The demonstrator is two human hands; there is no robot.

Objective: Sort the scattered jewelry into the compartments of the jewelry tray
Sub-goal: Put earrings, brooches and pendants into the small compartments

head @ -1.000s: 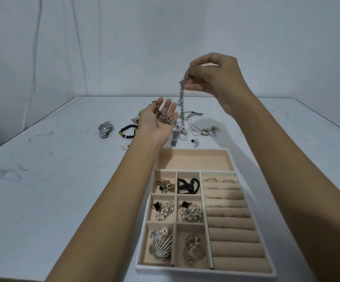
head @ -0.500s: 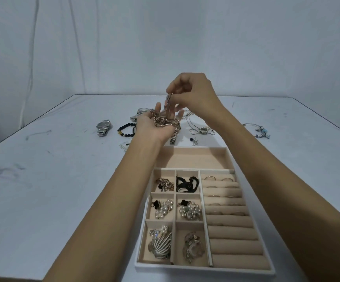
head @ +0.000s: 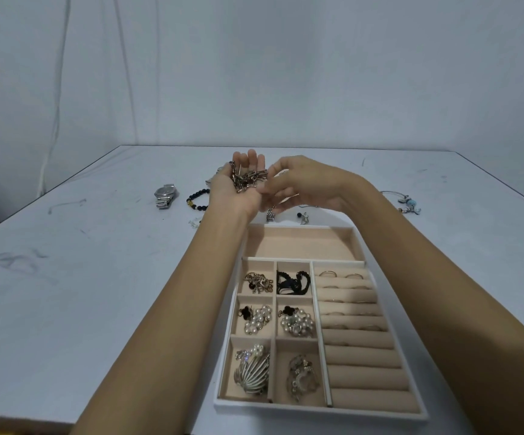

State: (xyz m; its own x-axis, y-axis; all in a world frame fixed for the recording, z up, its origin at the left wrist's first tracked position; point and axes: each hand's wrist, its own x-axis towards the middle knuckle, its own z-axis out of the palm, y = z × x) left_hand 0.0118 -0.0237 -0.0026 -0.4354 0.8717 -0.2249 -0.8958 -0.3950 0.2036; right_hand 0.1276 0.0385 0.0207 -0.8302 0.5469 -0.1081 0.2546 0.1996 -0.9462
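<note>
the chain (head: 248, 180) is lying bunched in the cupped left hand (head: 238, 186), so it is not tangling. the right hand (head: 304, 186) is touching it, fingers pinching near the pile. the jewelry tray (head: 358, 246) is waiting just below both hands, its big top compartment bare.

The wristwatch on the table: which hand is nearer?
Left. The left hand, cupping a chain, is just right of the wristwatch; the right hand lies beyond it.
</note>
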